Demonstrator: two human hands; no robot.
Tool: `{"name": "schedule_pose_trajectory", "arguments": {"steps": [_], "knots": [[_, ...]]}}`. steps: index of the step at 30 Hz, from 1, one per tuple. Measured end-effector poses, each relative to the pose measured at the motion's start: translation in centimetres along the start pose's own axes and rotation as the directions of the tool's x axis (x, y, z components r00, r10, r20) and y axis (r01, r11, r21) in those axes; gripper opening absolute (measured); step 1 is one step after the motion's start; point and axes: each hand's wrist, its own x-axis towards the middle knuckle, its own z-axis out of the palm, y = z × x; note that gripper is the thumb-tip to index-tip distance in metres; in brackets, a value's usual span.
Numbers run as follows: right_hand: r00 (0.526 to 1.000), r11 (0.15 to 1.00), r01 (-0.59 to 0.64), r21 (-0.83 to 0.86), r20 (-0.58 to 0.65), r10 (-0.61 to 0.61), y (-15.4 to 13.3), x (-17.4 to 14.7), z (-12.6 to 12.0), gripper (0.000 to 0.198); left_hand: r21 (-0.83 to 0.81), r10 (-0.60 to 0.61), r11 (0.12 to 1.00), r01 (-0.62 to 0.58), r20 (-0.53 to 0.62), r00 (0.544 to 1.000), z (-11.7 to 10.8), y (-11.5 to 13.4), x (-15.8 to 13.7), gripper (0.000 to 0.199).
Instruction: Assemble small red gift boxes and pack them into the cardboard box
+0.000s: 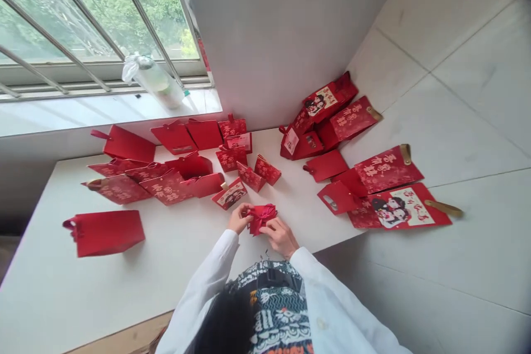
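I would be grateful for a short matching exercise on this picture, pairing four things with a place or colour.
Column one
1. Small red packet with ribbon
2. Translucent plastic item
3. Tabletop
4. Couple-print gift bag with a long gold-coloured strap

Column two
A. White
B. At the right end of the row of furniture and bags
C. On the windowsill
D. Between the left hand and the right hand

Right pairs: 1-D, 2-C, 3-A, 4-B.
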Motion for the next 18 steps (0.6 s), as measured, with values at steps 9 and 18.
{"name": "schedule_pose_trajectory", "arguments": {"steps": [9,18], "knots": [[0.958,0.962,-0.263,0.080,-0.100,0.270,1.3,0.3,0.7,0.025,0.368,0.148,0.917,-0.151,0.037,0.988,-0.3,2.6,-0.6,0.016],[0.962,0.994,-0.113,0.008,-0.250,0.112,1.4,-0.2,3.7,0.023,0.723,0.160,0.677,-0.134,0.032,0.987,1.7,2.9,0.1,0.007]]}}
